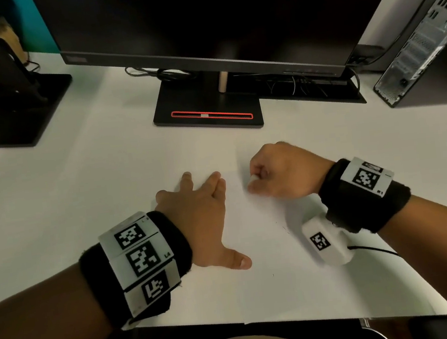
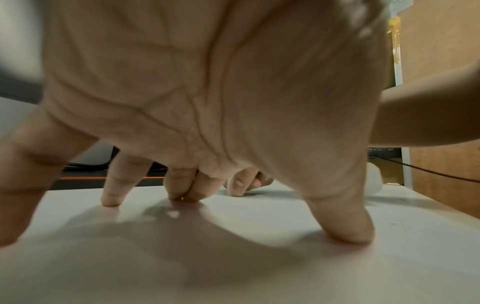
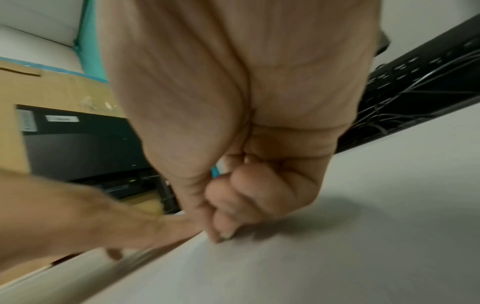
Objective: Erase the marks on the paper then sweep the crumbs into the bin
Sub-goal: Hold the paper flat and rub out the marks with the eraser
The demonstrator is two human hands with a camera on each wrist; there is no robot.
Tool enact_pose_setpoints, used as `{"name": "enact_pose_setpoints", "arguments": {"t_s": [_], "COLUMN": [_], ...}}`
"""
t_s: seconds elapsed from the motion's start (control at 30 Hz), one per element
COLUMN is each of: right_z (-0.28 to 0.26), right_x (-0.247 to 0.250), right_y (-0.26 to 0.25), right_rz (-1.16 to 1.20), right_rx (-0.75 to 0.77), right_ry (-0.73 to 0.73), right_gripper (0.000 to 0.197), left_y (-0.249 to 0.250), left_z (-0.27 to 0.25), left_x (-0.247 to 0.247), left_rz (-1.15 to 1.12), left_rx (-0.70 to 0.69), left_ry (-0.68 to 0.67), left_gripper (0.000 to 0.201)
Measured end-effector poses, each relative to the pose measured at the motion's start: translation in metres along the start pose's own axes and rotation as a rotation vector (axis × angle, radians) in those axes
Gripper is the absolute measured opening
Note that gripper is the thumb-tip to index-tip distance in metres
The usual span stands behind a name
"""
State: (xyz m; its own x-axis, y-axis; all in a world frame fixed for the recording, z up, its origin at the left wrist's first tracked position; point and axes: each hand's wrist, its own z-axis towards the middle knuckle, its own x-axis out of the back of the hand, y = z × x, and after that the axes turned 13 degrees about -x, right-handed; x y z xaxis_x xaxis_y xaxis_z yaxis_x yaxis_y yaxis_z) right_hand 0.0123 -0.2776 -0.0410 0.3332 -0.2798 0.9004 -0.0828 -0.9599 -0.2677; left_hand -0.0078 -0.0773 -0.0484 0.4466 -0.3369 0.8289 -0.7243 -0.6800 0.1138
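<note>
Right hand [image 1: 278,174]: fisted on a white eraser [image 1: 254,177], pressed to the paper's [image 1: 270,275] far part for rubbing. Left hand [image 1: 202,213]: your fingers splayed flat at the paper's left edge, likely pinning it. Faint specks near right. Bin: not visible.

Left hand [image 2: 207,92]: we see it spread, palm down, fingertips [image 2: 111,200] and thumb pressing on the white tabletop [image 2: 233,267].
Right hand [image 2: 246,182]: we note it beyond the left, fingers curled, low on the surface.
Background: black monitor base [image 2: 88,181] with an orange line; a dark cable [image 2: 428,171] at right.
</note>
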Motion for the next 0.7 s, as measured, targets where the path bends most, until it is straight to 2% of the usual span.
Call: {"name": "enact_pose_setpoints", "arguments": {"t_s": [0.1,0.27,0.4,0.5,0.57,0.7], "right_z": [-0.009,0.009,-0.003,0.011,0.013,0.000], "right_x": [-0.008,0.003,-0.010,0.002,0.004,-0.011], "right_y": [-0.013,-0.001,-0.017,-0.004,-0.003,-0.020], "right_rz": [-0.028,0.010,-0.016,0.024,0.020,-0.008], "right_rx": [0.085,-0.026,0.095,-0.015,-0.033,0.083], "right_ry": [-0.085,0.037,-0.077,0.002,0.044,-0.062], "right_gripper": [0.029,0.032,0.028,0.031,0.031,0.030], "left_y": [0.000,0.000,0.000,0.000,0.000,0.000], "left_z": [0.001,0.000,0.001,0.000,0.000,0.001], "left_x": [0.000,0.000,-0.001,-0.001,-0.001,-0.001], "left_rz": [-0.003,0.001,-0.001,-0.002,-0.006,-0.002], "left_rx": [0.001,-0.002,-0.001,0.002,0.005,0.005], "left_ry": [0.007,0.001,0.012,0.009,0.002,0.003], "left_gripper": [0.139,0.140,0.139,0.140,0.140,0.139]}}
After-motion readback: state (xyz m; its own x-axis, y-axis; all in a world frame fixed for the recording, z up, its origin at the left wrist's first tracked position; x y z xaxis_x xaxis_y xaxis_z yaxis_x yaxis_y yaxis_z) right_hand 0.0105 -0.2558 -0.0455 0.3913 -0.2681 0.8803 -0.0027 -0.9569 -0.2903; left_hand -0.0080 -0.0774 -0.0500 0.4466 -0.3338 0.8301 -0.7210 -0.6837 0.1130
